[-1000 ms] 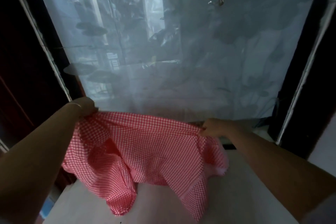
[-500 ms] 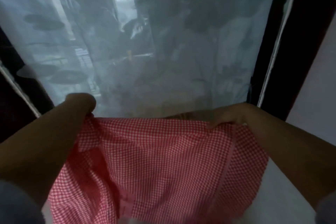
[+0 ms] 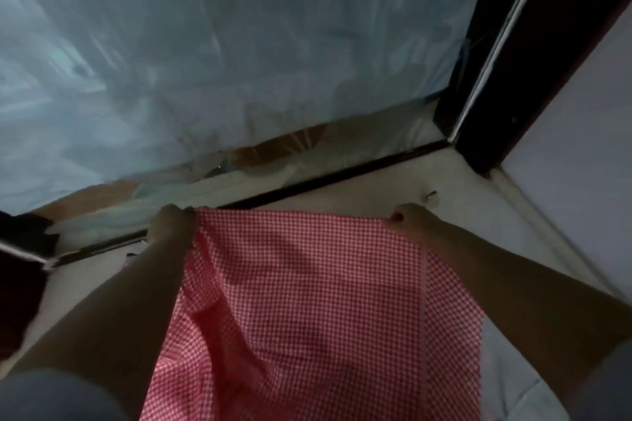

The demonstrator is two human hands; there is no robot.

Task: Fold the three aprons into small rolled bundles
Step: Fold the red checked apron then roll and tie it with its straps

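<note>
I have swung the red checked apron [image 3: 307,301] down from chest height, my left hand [image 3: 172,224] and right hand [image 3: 408,220] each pinching a far corner, spreading it over the pale floor [image 3: 359,196] for folding.

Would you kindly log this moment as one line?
stage: spreading | left hand: grips apron corner | right hand: grips other corner | rolled: no

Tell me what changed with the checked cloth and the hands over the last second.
The red checked apron, bunched and hanging in folds a second ago, now spreads much flatter and closer to the viewer, with its top edge pulled straight. The camera has tipped down, so the floor now shows. Unchanged: the left hand and right hand still grip the top corners; nothing was let go.
</note>
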